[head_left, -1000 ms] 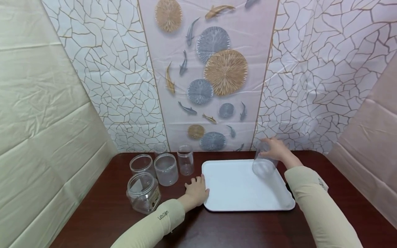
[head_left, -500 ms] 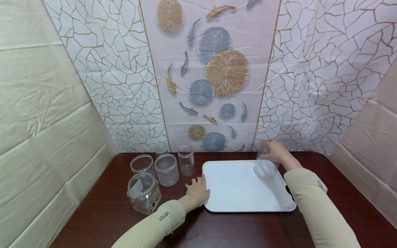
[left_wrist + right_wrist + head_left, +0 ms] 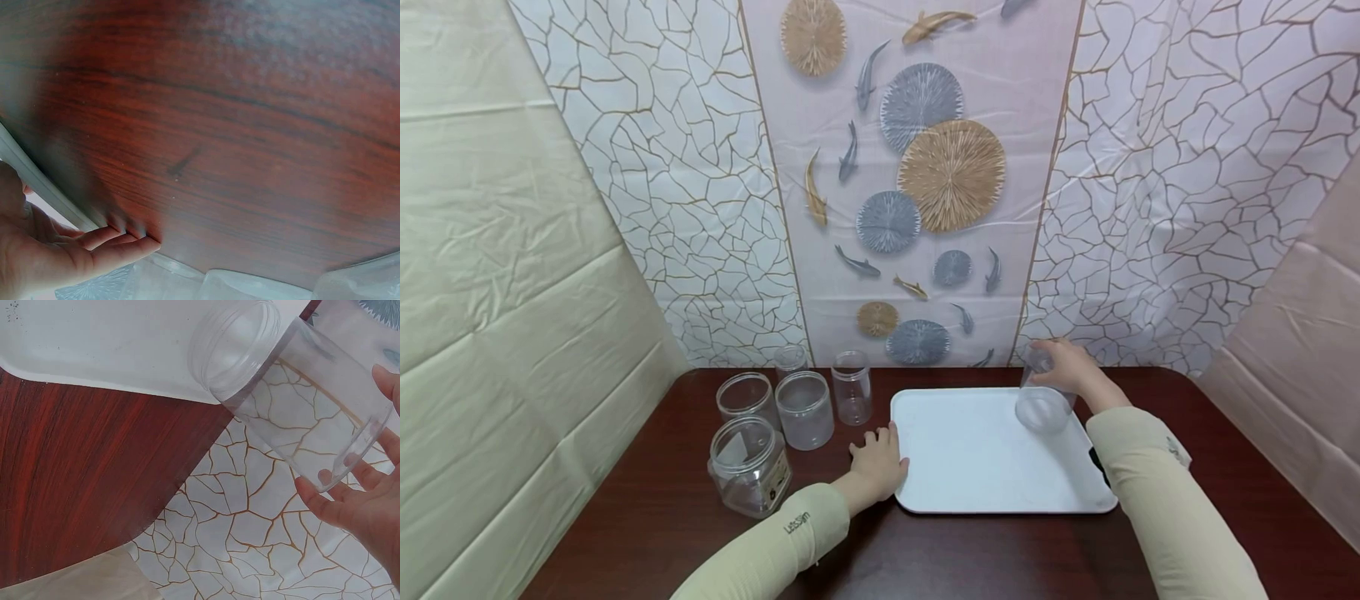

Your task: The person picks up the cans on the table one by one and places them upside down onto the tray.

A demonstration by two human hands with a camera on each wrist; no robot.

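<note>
A clear, lidless plastic jar (image 3: 1043, 410) stands upside down at the back right corner of a white tray (image 3: 977, 458), its threaded mouth against the tray. My right hand (image 3: 1072, 368) grips it near the upturned base. In the right wrist view, thumb and fingers (image 3: 319, 499) curl round the base end of the jar (image 3: 281, 406). My left hand (image 3: 877, 465) rests at the tray's left edge. Its fingers (image 3: 125, 250) lie fairly straight along the rim in the left wrist view, holding nothing between them.
Several clear open jars stand upright on the brown table left of the tray: a faceted labelled jar (image 3: 750, 467) in front, a wide jar (image 3: 805, 412) behind it, a slim jar (image 3: 852, 390) nearest the tray. A patterned cloth (image 3: 947, 175) hangs behind the table.
The jar and right hand have shifted slightly rightward in view, along with the whole scene. Both hands keep their holds, and nothing was taken up or let go.
</note>
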